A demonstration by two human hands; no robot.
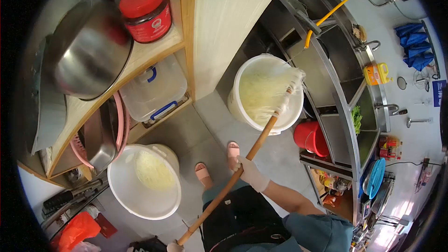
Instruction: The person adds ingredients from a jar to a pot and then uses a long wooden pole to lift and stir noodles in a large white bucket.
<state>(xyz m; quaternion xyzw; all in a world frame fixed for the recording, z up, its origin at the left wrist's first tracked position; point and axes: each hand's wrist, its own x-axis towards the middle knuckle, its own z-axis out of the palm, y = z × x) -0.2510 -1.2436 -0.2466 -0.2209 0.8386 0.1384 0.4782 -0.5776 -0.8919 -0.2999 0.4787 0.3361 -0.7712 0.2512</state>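
Observation:
A long wooden pole (pixel 225 190) slants across the view. My right hand (pixel 252 173), in a pale glove, is closed round its middle. Near the bottom edge my left hand (pixel 175 247), also gloved and partly cut off, is closed at the pole's lower end. White strands (pixel 290 84) hang on the pole's far end, over a large white bucket (pixel 236 94) that holds pale yellowish shreds (pixel 256 94). A second white bucket (pixel 122 179) stands at the lower left with a smaller heap of pale shreds (pixel 154 170) inside.
Metal sinks (pixel 322 81) run along the right, with a yellow hose (pixel 345 3) above them. Beneath is a red bucket (pixel 310 138). Wooden shelves (pixel 154 60) at the left hold a steel bowl (pixel 91 49) and a red-lidded jar (pixel 145 13). My feet stand between the white buckets.

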